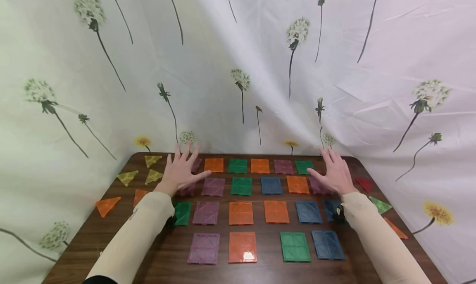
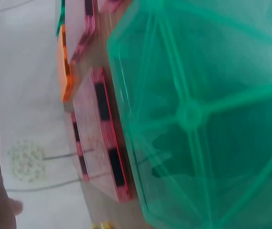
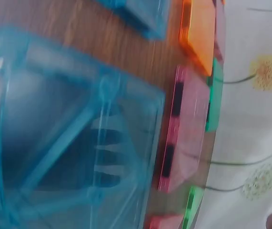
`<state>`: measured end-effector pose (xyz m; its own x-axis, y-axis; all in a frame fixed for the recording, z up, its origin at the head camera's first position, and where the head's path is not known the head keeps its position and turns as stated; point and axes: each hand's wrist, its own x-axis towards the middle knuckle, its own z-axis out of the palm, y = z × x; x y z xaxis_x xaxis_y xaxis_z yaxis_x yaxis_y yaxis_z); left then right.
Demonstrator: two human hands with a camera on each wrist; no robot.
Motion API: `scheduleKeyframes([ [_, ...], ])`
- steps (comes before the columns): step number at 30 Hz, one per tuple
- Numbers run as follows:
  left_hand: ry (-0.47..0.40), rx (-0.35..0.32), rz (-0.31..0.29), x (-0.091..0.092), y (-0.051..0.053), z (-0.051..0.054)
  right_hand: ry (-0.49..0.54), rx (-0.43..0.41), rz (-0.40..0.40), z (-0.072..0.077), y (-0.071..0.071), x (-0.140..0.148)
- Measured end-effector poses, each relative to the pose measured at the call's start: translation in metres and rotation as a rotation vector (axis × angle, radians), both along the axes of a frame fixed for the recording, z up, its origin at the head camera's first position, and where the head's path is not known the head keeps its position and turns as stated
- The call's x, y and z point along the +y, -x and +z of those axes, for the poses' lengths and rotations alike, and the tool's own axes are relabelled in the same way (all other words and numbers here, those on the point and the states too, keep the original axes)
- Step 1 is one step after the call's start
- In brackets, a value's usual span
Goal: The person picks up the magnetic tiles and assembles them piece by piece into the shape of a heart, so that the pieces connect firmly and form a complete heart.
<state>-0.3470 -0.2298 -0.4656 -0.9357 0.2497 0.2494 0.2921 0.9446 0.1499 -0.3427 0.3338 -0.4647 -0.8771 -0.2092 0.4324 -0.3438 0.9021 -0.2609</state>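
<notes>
Plainly, in the head view, left hand (image 1: 181,170) and right hand (image 1: 336,173) spread, holding nothing, over translucent coloured plastic square tiles (image 1: 241,213), rowed on the brown wood-grained table (image 1: 267,274), perhaps gapped for easy lifting; left wrist: a translucent green square tile (image 2: 236,81) lies nearest; right wrist: a translucent blue square tile (image 3: 62,143)

Fabric-screened work spot; type of room beyond can't be told. Dandelion-print cloth (image 1: 215,102) hangs behind and along both sides of a round-cornered, wood-grain table (image 1: 268,251).

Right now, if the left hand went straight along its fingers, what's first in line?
Likely the white fabric backdrop printed with dandelions, behind the dark wood-grain table. Nothing shows between it and the left hand, though depth is unclear.
</notes>
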Motion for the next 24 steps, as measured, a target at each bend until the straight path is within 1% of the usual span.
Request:
scheduleKeyframes([
  [4,-0.027,-0.013,-0.047,0.012,-0.004,0.002,0.054,-0.095,0.109,0.000,0.000,-0.014],
  [7,-0.052,-0.005,-0.091,0.024,-0.008,0.003,0.046,-0.166,0.189,-0.002,0.002,-0.027],
  [10,-0.080,-0.016,-0.140,0.038,-0.011,0.002,0.031,-0.225,0.255,-0.004,0.001,-0.042],
  [14,-0.113,-0.077,-0.239,0.055,-0.012,0.002,0.015,-0.289,0.331,-0.004,-0.001,-0.063],
  [17,-0.154,-0.149,-0.311,0.066,-0.012,0.003,-0.002,-0.327,0.377,-0.003,-0.001,-0.077],
  [20,-0.184,-0.215,-0.357,0.076,-0.012,0.003,-0.038,-0.338,0.418,-0.003,-0.002,-0.089],
  [24,-0.172,-0.256,-0.399,0.088,-0.009,-0.001,-0.104,-0.323,0.448,-0.004,-0.003,-0.101],
])
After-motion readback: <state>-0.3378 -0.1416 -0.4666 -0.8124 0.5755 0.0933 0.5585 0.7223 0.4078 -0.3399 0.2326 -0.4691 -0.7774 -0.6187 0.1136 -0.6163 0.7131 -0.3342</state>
